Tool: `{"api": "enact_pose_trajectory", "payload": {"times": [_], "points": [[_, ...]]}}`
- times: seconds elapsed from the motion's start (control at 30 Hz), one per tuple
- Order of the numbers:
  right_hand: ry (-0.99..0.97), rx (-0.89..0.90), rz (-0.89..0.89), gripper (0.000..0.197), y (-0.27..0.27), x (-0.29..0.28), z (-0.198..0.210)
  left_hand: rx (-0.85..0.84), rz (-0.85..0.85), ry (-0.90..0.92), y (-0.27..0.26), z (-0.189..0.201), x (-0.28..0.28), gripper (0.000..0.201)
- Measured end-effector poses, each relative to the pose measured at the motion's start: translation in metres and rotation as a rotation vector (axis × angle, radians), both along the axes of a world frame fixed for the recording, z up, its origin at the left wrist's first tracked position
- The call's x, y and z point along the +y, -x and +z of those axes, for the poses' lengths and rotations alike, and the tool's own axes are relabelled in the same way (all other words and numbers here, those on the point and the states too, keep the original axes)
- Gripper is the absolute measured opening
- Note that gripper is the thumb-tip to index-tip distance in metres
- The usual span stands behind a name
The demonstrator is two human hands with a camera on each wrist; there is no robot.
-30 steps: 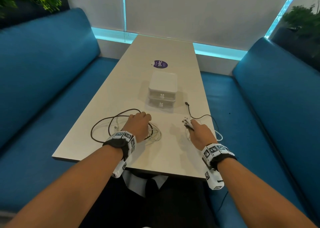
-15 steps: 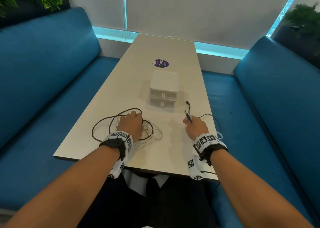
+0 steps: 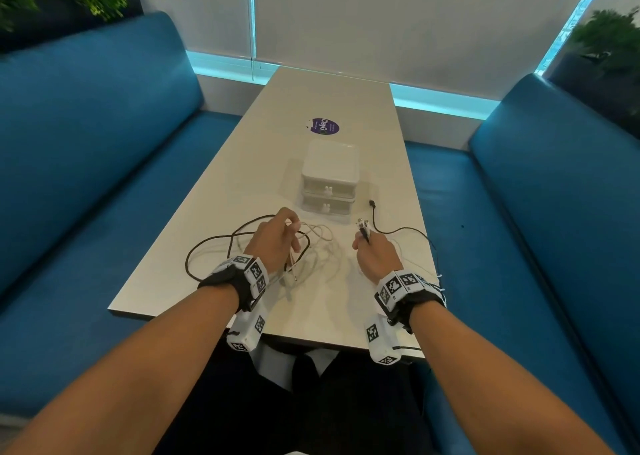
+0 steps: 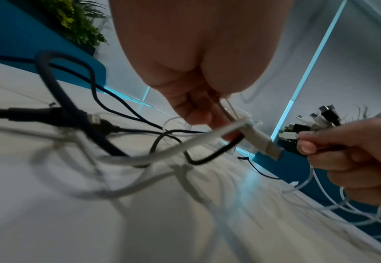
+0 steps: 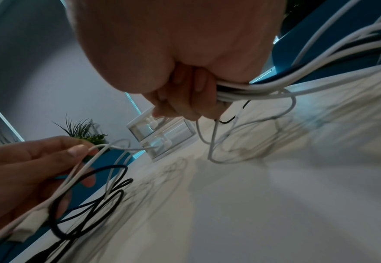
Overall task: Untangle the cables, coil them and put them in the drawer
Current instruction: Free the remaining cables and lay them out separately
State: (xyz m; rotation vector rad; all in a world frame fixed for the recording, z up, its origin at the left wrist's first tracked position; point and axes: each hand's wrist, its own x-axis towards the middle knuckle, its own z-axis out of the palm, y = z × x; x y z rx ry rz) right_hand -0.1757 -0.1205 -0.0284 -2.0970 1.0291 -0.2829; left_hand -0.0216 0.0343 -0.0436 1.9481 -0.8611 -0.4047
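Observation:
A tangle of white cables point(image 3: 320, 247) and a black cable point(image 3: 211, 243) lies on the near part of the table. My left hand point(image 3: 277, 240) is lifted above the tangle and pinches a white cable point(image 4: 227, 127) with a USB plug point(image 4: 272, 151); black loops hang from it. My right hand point(image 3: 375, 252) grips a bundle of cable ends point(image 3: 363, 227), white and black plugs sticking up from the fist point(image 4: 320, 115). White cable strands point(image 5: 320, 76) trail from that fist over the table edge. A small white two-drawer box point(image 3: 329, 181) stands behind the hands, both drawers closed.
The pale table point(image 3: 242, 184) runs away from me between two blue benches point(image 3: 86, 177). A purple round sticker point(image 3: 325, 126) lies beyond the drawer box. A loose black cable end point(image 3: 372, 203) lies right of the box. Plants stand in both far corners.
My left hand has risen off the table, lifting a white cable out of the tangle. My right hand has closed around the plug ends and drawn them up and slightly left.

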Motion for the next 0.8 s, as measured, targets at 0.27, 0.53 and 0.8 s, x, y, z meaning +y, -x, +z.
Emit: {"api": "enact_pose_trajectory", "payload": {"times": [0.27, 0.53, 0.8], "points": [[-0.031, 0.07, 0.094, 0.033, -0.003, 0.009, -0.009, 0.272, -0.098, 0.009, -0.009, -0.009, 0.003, 0.037], [-0.021, 0.074, 0.145, 0.032, -0.003, 0.016, -0.011, -0.413, -0.339, -0.391, -0.002, -0.008, 0.006, 0.031], [0.006, 0.063, 0.158, 0.031, -0.001, 0.018, -0.014, -0.773, -0.262, -0.339, -0.015, 0.008, 0.009, 0.04]]}}
